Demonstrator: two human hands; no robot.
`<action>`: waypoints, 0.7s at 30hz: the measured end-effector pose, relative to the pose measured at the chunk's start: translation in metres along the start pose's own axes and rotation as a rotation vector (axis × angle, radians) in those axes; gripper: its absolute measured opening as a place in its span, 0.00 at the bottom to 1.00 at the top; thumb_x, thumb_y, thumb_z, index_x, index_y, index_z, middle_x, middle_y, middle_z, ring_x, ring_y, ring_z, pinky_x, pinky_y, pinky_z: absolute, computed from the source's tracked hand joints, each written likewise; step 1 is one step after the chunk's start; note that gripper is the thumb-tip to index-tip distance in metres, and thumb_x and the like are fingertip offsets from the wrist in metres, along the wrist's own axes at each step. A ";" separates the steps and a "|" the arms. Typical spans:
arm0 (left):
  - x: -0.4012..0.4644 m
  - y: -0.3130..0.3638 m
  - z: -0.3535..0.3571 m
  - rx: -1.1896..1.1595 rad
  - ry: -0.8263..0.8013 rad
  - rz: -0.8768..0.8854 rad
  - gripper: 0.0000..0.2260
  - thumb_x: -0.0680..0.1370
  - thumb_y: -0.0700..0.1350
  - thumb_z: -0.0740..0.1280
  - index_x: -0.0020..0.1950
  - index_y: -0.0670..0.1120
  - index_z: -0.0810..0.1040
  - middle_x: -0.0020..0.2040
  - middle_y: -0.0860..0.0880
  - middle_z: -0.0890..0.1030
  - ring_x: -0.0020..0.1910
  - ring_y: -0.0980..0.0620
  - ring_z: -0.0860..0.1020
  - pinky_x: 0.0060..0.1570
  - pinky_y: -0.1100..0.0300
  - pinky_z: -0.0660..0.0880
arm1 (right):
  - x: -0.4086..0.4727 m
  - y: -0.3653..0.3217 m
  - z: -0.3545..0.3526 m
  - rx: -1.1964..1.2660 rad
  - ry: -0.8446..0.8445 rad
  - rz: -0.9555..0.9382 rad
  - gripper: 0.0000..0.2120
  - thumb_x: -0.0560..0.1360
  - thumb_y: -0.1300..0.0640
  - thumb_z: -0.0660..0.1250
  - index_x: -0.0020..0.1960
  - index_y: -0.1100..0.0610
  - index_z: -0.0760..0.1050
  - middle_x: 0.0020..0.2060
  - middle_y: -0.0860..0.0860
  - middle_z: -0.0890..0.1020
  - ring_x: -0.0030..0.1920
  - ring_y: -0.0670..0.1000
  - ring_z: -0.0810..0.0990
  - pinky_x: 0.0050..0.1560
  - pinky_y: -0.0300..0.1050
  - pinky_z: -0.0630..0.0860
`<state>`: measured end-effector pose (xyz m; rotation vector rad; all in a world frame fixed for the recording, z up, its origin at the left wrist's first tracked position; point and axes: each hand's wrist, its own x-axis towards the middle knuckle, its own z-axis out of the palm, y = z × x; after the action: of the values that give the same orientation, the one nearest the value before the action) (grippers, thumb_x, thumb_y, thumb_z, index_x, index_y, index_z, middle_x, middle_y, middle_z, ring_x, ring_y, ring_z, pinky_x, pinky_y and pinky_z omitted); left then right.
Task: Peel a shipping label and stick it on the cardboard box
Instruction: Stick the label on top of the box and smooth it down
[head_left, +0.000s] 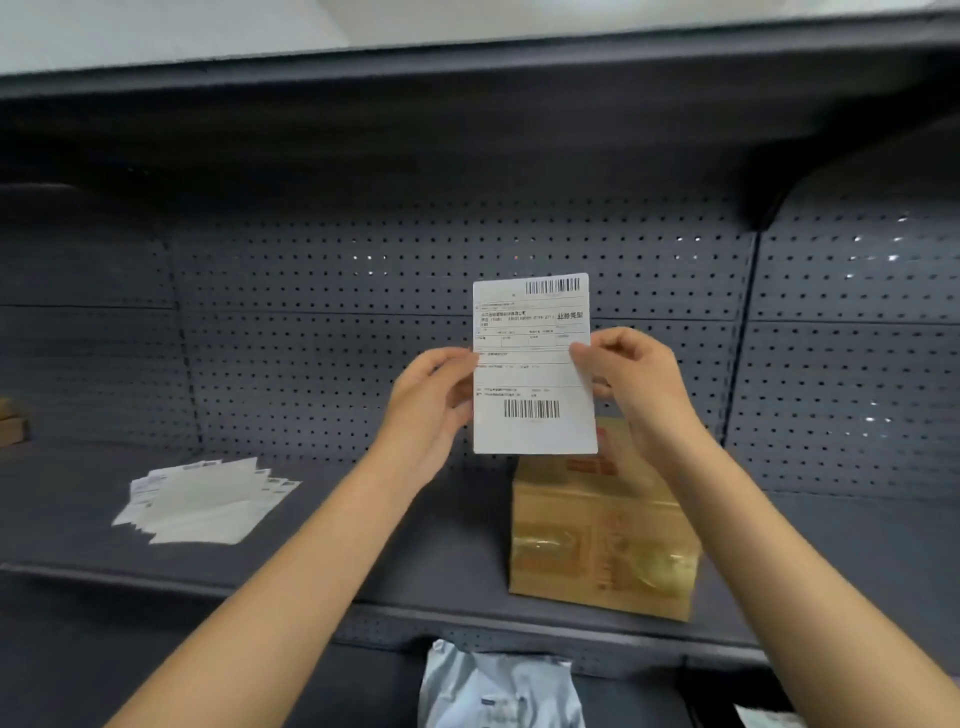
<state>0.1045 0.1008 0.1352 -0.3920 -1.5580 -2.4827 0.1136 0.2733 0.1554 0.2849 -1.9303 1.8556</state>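
White label (534, 364) held upright above the box (602, 540) on the shelf (363, 519), left hand (431, 400) and right hand (631, 384) each pinching a side edge

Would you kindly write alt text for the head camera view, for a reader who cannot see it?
A person's left hand and right hand hold a white shipping label upright by its side edges, above a taped cardboard box on a dark shelf. A fanned stack of label sheets lies to the left.
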 end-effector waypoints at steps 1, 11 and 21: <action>0.002 -0.007 0.011 0.012 -0.014 -0.016 0.03 0.76 0.38 0.63 0.45 0.40 0.76 0.39 0.47 0.82 0.37 0.53 0.78 0.33 0.64 0.79 | 0.000 0.000 -0.013 -0.014 0.009 0.001 0.08 0.73 0.61 0.66 0.35 0.55 0.73 0.41 0.53 0.81 0.42 0.52 0.79 0.44 0.46 0.77; 0.024 -0.054 0.060 0.241 -0.061 -0.197 0.05 0.75 0.38 0.65 0.46 0.38 0.79 0.41 0.46 0.82 0.38 0.53 0.78 0.37 0.64 0.79 | 0.010 0.020 -0.084 -0.096 0.074 0.159 0.05 0.74 0.62 0.64 0.39 0.59 0.76 0.40 0.56 0.83 0.37 0.52 0.79 0.43 0.44 0.79; 0.056 -0.066 0.053 0.693 -0.061 -0.195 0.10 0.73 0.37 0.65 0.31 0.41 0.77 0.29 0.47 0.76 0.27 0.54 0.71 0.25 0.67 0.69 | 0.034 0.061 -0.073 -0.327 0.125 0.224 0.07 0.72 0.62 0.65 0.35 0.57 0.75 0.36 0.55 0.81 0.36 0.52 0.77 0.43 0.48 0.77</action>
<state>0.0386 0.1761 0.1188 -0.2072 -2.4255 -1.8716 0.0688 0.3548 0.1162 -0.1522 -2.2064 1.6051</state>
